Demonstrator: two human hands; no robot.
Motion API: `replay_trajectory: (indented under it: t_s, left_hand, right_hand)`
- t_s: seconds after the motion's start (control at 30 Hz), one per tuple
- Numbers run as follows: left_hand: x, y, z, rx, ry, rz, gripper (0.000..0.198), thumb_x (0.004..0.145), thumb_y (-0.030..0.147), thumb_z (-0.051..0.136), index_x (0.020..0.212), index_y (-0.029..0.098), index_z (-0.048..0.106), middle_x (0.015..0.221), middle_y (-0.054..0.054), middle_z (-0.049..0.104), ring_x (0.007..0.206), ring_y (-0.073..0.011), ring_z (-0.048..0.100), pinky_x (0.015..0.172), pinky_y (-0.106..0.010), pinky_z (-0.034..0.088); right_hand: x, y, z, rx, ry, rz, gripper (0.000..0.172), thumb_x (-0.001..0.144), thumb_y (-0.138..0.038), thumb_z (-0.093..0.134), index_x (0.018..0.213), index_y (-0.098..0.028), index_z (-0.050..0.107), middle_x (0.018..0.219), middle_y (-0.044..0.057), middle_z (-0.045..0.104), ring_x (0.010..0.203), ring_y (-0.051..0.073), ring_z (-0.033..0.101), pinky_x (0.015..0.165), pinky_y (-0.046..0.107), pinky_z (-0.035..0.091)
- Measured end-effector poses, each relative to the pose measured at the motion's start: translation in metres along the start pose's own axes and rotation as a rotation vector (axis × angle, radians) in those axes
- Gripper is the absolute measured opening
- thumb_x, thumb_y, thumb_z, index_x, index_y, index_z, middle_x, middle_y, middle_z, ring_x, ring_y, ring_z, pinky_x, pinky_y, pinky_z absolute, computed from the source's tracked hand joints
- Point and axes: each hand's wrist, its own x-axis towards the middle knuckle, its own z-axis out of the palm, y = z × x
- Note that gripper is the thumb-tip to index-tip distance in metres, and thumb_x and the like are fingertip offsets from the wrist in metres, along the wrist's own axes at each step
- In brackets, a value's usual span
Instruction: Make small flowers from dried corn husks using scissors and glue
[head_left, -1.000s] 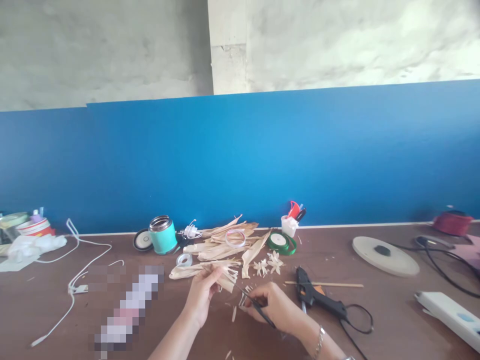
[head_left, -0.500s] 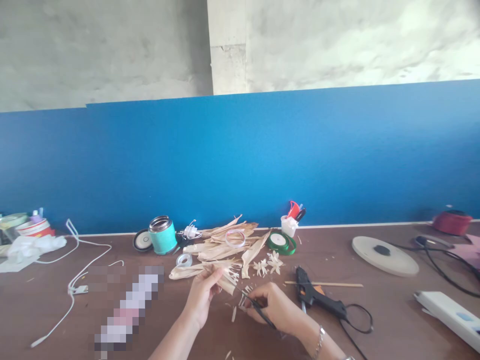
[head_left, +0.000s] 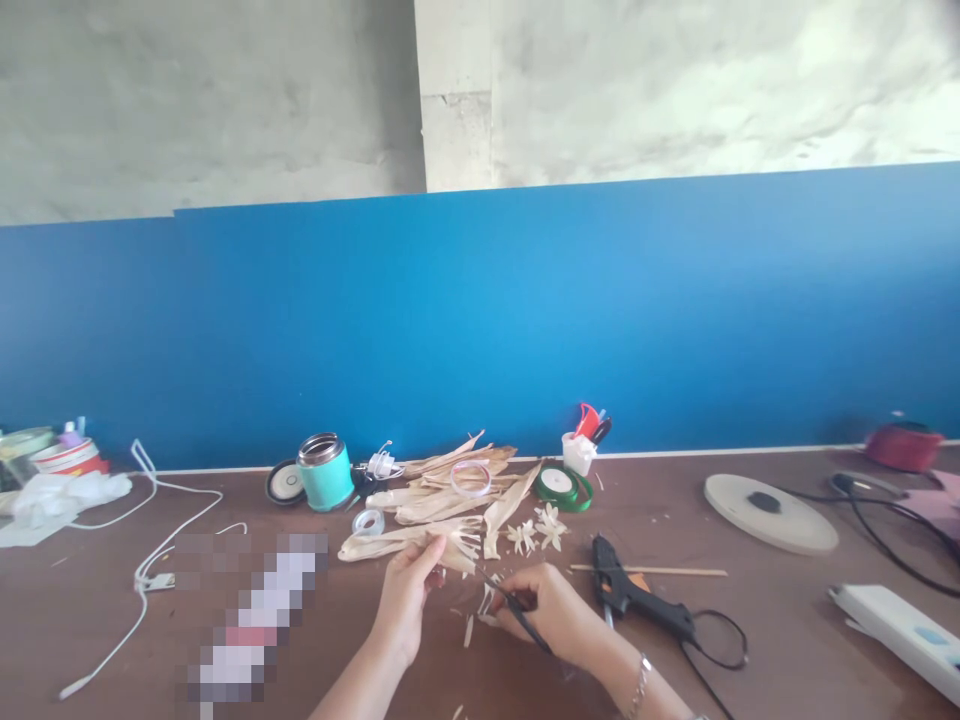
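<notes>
My left hand [head_left: 409, 590] pinches a pale strip of dried husk [head_left: 456, 553] between thumb and fingers. Dark-handled scissors [head_left: 525, 620] are gripped in my right hand [head_left: 551, 615], their blades pointing at the husk's lower right edge. Just beyond my hands lies a pile of dried husks [head_left: 442, 490], with a clear ring on top. Two star-shaped husk flowers [head_left: 551, 527] sit right of the pile. Small husk scraps [head_left: 469, 631] are scattered on the brown table between my hands.
A black glue gun [head_left: 637, 595] and a thin wooden stick [head_left: 675, 571] lie to the right. Behind are a green ribbon spool [head_left: 559, 482], a white cup of tools [head_left: 579, 452] and a turquoise jar [head_left: 325, 475]. White cables [head_left: 161, 545] run along the left; a blue partition [head_left: 480, 320] stands behind.
The husk piece in my left hand has shifted slightly up, and less of it shows. My left hand has moved a little to the right. My right hand still holds the scissors.
</notes>
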Motion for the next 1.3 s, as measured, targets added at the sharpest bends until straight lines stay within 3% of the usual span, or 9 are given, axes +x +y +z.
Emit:
replay_trajectory:
  t_s: [0.57, 1.3]
  left_hand:
    - [-0.007, -0.004, 0.008, 0.017, -0.02, 0.001, 0.022, 0.051, 0.031, 0.082, 0.059, 0.013, 0.071, 0.058, -0.002, 0.066, 0.052, -0.0108, 0.052, 0.051, -0.021, 0.037]
    - [-0.007, -0.011, 0.008, -0.089, -0.028, -0.126, 0.023, 0.055, 0.027, 0.082, 0.069, 0.014, 0.068, 0.061, 0.0, 0.067, 0.053, -0.0096, 0.059, 0.05, -0.018, 0.042]
  right_hand:
    - [0.001, -0.002, 0.008, 0.042, 0.03, -0.061, 0.017, 0.065, -0.021, 0.055, 0.067, -0.011, 0.069, 0.048, -0.005, 0.045, 0.048, 0.007, 0.03, 0.044, 0.017, 0.024]
    - [0.002, 0.0, 0.011, -0.009, 0.086, -0.091, 0.016, 0.068, -0.023, 0.057, 0.068, -0.012, 0.069, 0.05, -0.004, 0.05, 0.048, 0.008, 0.033, 0.045, 0.018, 0.025]
